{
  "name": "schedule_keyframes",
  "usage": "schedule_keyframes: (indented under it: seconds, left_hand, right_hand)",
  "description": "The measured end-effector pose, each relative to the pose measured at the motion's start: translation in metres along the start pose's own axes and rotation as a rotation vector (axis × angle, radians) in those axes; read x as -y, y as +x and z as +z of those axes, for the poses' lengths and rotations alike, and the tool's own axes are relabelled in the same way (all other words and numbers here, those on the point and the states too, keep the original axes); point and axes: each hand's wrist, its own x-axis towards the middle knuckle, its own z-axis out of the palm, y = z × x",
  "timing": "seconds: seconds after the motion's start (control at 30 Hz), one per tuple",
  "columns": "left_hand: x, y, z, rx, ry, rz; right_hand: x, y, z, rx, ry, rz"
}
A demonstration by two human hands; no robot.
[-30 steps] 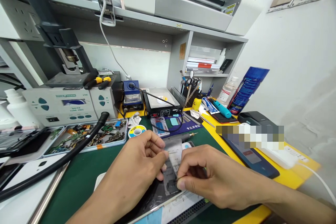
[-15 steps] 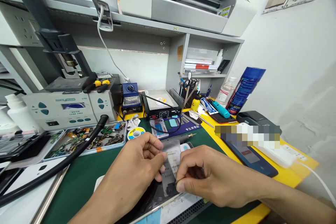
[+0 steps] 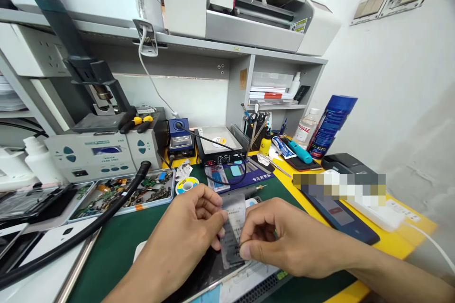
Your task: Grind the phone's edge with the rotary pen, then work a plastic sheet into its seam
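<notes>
Between my hands is a small clear plastic bag (image 3: 232, 234) with dark printed characters, tilted upright. My left hand (image 3: 190, 222) is closed on its left edge, thumb and fingers pinched together. At the bag's lower right edge, my right hand (image 3: 284, 241) pinches with thumb and index finger, its other fingers curled in. Whether something small sits inside the bag I cannot make out. Below both hands lies a flat device with a dark glossy face (image 3: 201, 277), partly hidden by the left forearm. A pen-like tool with a metal tip (image 3: 249, 191) rests just behind the bag.
A tray of circuit boards (image 3: 121, 194) and a black hose (image 3: 117, 208) lie at left, before a grey rework station (image 3: 103, 151). A heating plate (image 3: 220, 144), solder roll (image 3: 186, 184) and tool holder (image 3: 256, 130) stand behind. A dark phone (image 3: 337, 213) lies at right.
The whole view has shifted slightly, with the background sitting lower. Both hands keep their pinches, and the bag is turned a little, showing more of its printed face.
</notes>
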Motion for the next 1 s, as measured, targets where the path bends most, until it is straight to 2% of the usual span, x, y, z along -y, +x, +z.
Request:
schedule_keyframes:
  seconds: [0.33,0.57,1.0]
  left_hand:
    - [-0.0026,0.0005,0.0011,-0.007,0.008,-0.005]
    - [-0.0007,-0.0018,0.0029,-0.023,-0.021,-0.011]
    - [-0.0039,-0.004,0.003,-0.052,0.036,-0.027]
  right_hand:
    - [0.0029,-0.0021,0.0051,-0.016,-0.207,-0.117]
    - [-0.0007,-0.0017,-0.0001,0.003,-0.015,-0.019]
    - [0.0,-0.0011,0.0018,-0.005,-0.176,-0.098]
